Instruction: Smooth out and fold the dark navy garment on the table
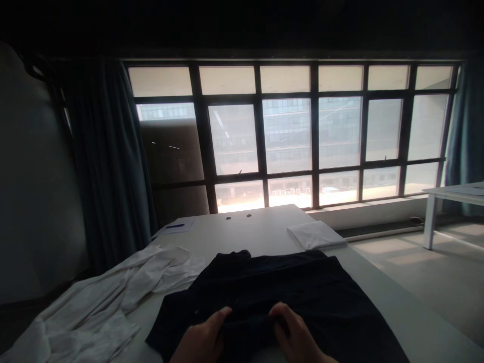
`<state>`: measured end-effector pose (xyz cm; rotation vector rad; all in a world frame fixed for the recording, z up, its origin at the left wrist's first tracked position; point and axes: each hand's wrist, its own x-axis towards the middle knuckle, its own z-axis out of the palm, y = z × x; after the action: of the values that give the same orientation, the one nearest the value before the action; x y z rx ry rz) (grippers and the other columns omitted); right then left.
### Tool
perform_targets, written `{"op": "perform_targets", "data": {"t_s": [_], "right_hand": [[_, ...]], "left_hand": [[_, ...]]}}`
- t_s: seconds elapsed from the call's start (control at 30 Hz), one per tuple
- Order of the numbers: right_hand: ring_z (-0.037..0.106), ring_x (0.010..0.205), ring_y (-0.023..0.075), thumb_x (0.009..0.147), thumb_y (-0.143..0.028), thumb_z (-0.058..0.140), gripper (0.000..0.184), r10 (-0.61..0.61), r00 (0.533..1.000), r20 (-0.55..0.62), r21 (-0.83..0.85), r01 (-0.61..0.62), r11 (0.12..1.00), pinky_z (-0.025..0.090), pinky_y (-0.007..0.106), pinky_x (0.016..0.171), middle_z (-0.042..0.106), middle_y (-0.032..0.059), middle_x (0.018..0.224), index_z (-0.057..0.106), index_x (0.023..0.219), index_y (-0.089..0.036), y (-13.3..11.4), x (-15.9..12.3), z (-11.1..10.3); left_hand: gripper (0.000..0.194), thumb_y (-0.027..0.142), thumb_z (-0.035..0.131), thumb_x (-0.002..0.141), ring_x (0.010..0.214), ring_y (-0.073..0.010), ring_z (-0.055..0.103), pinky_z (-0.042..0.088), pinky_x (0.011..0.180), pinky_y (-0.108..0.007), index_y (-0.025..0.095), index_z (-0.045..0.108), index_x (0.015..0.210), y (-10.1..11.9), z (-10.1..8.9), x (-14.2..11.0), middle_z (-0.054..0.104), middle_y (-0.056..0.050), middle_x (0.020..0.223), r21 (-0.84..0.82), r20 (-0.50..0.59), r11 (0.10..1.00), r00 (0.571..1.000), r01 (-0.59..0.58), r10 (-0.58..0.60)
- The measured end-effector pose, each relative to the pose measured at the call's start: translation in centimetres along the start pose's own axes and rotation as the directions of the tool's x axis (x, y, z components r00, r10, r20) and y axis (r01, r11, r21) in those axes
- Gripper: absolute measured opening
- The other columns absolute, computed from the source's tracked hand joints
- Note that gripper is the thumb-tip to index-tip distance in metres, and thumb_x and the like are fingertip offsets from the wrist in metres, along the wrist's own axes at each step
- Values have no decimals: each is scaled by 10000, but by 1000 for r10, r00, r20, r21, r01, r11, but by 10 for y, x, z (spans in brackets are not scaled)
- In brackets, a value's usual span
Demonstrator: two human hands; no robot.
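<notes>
**Left hand (198,338) and right hand (295,335) gather black garment (287,297) on white counter (264,232)**

At the counter's left edge, a white garment (94,307) lies crumpled and unfolded, spilling toward the near left corner, with a dark curtain (109,166) hanging behind it. Toward the far left corner sits a sheet of paper (176,227) with a blue pen (175,225) on top. Two small round holes (238,216) mark the counter's far end.

At the near edge, the black garment lies spread out in the middle of the counter, its near part bunched under the hands. Both hands are close together, fingers curled on the fabric and apparently pinching a fold between them. The garment is flat but not folded over; its far edge stays smooth except for a small raised bump.

Toward the far right, a neat folded white cloth (315,234) rests near the counter's right edge, just beyond the black garment and not touching the hands. Past the counter's right edge, a second white table (454,194) stands on the floor (397,262) beneath a wide, multi-paned window (287,136).
</notes>
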<state>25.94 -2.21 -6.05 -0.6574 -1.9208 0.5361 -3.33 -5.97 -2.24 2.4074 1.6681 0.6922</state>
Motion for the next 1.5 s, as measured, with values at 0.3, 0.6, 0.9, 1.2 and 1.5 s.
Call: {"op": "perform_targets", "data": {"t_s": [0.3, 0.6, 0.9, 1.2, 1.5], "right_hand": [[427, 498, 83, 855, -643, 630, 442, 508, 859, 63, 444, -480, 757, 360, 175, 361, 461, -63, 711, 440, 858, -244, -22, 23, 4], [627, 1027, 258, 816, -489, 684, 515, 394, 908, 140, -78, -387, 919, 485, 402, 925, 661, 106, 1141, 499, 1211, -217, 9, 3, 9], [586, 837, 215, 788, -554, 727, 454, -99, 928, 360, -475, 273, 836, 406, 332, 800, 677, 41, 956, 559, 1074, -243, 37, -14, 26], [561, 706, 151, 916, -121, 467, 144, -415, 871, 265, -376, 489, 787, 387, 282, 669, 627, 8, 815, 504, 991, -238, 10, -5, 14], [554, 536, 121, 935, -240, 489, 129, -158, 940, 301, -319, 256, 913, 399, 233, 553, 649, -8, 701, 586, 1016, -214, 15, -12, 14]], "left_hand": [[309, 366, 384, 1024, 632, -154, 693, 411, 562, -200, 260, 654, 917, 3, -17, 7, 703, 26, 705, -9, 121, 993, 986, 120, -118], [325, 310, 399, 1004, 976, -243, 748, 508, 755, -291, 267, 552, 1288, -40, 3, 7, 760, -52, 1096, 243, 70, 934, 955, 263, -287], [101, 251, 596, 925, 906, -223, 666, 500, 838, -330, 288, 643, 1006, 8, -1, 2, 698, -24, 980, 255, -18, 908, 937, -334, 349], [327, 242, 758, 791, 895, -241, 649, 484, 789, -333, 262, 630, 1091, 12, 37, 6, 705, -25, 996, 361, 65, 853, 923, -377, 381], [335, 469, 535, 1000, 562, -152, 623, 405, 510, -261, 237, 607, 771, 13, 24, 0, 670, 8, 680, 376, 156, 744, 829, -553, 537]]}}
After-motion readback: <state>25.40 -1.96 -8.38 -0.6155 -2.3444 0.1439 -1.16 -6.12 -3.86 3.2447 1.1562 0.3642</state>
